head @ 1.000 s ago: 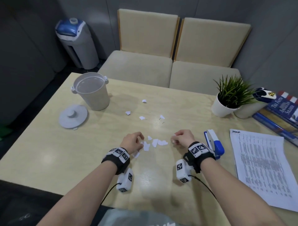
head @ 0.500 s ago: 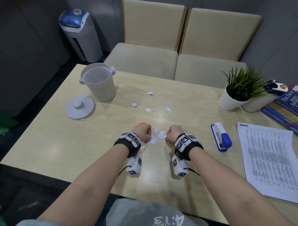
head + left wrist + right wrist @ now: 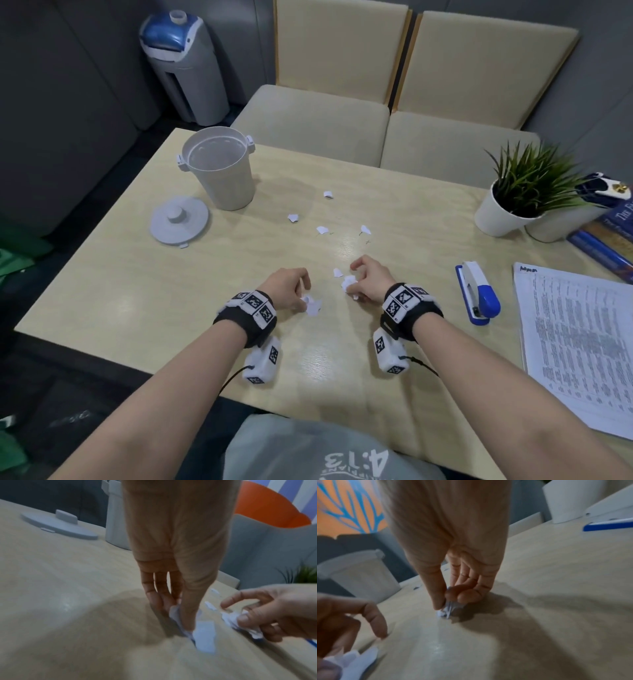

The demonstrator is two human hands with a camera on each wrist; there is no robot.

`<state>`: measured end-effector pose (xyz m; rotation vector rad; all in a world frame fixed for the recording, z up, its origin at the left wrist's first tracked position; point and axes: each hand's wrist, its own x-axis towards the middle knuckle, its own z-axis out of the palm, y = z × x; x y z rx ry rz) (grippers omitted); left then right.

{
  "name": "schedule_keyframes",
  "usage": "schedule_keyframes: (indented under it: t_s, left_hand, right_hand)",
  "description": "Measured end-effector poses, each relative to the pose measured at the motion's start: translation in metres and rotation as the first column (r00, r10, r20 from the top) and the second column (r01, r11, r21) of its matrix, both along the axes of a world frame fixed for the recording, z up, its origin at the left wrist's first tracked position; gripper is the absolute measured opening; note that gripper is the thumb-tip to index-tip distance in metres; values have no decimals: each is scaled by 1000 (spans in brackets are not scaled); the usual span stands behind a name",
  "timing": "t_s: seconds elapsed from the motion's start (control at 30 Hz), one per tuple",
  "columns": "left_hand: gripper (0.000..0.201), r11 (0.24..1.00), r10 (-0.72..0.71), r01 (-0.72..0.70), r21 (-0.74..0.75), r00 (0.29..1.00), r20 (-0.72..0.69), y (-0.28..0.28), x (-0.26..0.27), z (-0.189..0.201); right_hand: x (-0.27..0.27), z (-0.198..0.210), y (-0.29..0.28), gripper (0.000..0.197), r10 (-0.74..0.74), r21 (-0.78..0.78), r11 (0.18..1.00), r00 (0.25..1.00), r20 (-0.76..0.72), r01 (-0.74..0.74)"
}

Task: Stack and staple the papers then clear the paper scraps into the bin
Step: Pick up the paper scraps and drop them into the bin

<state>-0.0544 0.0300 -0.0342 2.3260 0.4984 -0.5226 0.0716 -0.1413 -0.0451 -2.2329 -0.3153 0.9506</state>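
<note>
My left hand (image 3: 294, 291) pinches a few white paper scraps (image 3: 312, 305) against the table, thumb and fingers curled round them (image 3: 175, 613). My right hand (image 3: 368, 281) grips a small crumpled wad of scraps (image 3: 349, 284), seen between thumb and fingers in the right wrist view (image 3: 447, 607). One loose scrap (image 3: 337, 272) lies between the hands. Several more scraps (image 3: 321, 229) lie scattered farther out. The open white bin (image 3: 219, 171) stands at the far left, its lid (image 3: 178, 219) beside it. The blue stapler (image 3: 478, 293) and the paper stack (image 3: 579, 342) lie to the right.
A potted plant (image 3: 513, 198) and books (image 3: 606, 240) occupy the far right corner. Two beige chairs (image 3: 387, 130) stand behind the table. A grey and blue floor bin (image 3: 181, 65) is at the back left.
Both hands gathered scraps from the pile in front of me and drew apart slightly, each now holding a bunch. The head view shifted a little.
</note>
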Motion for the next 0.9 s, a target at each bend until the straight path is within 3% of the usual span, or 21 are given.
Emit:
schedule_keyframes:
  t_s: [0.17,0.4,0.53,0.63,0.8,0.9]
  left_hand:
    - [26,993,-50,51,107,999,-14,-7,1,-3]
    - [19,983,-91,107,151,990,-107,-8,13,-1]
    - [22,984,-93,105,141,992,-88,-8,14,-3]
    - [43,984,-128,133,118,991,-49,-7,14,-4]
    - [26,966,-191,205,158,976,-103,-8,18,-1]
    - [27,970,-181,199,141,975,-128,-9,20,-1]
  right_hand:
    - [1,-5,9,33,96,-160,984,988,122,-76]
    - [5,5,16,15,293,-314,920,944,148,-236]
    - [8,10,20,16,374,-321,890,921,110,-324]
    - [8,13,21,21,395,-299,889,911,121,-346]
    - [5,12,25,28,378,-298,896,917,126,-329]
    - [4,14,26,20,385,-327,885,916,113,-331]
